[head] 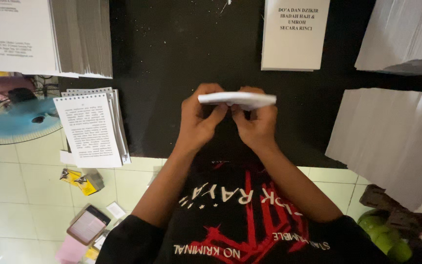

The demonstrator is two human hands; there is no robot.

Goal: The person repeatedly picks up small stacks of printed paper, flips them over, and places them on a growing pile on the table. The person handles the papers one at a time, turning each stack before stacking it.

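Both my hands hold a thin bundle of white sheets point(238, 99) edge-on over the black table point(172, 63). My left hand point(199, 120) grips its left end, thumb and fingers pinched around it. My right hand point(256, 122) pinches the right part from below. The bundle is held level, a little above the table top.
Stacks of printed white pages lie around: a tall one point(45, 36) at far left, a punched-edge stack point(94, 127) at the table's left edge, a titled stack point(294, 34) ahead, large stacks point(396, 132) at right. Below left are a blue fan point(23, 117) and small items on the tiled floor point(25, 195).
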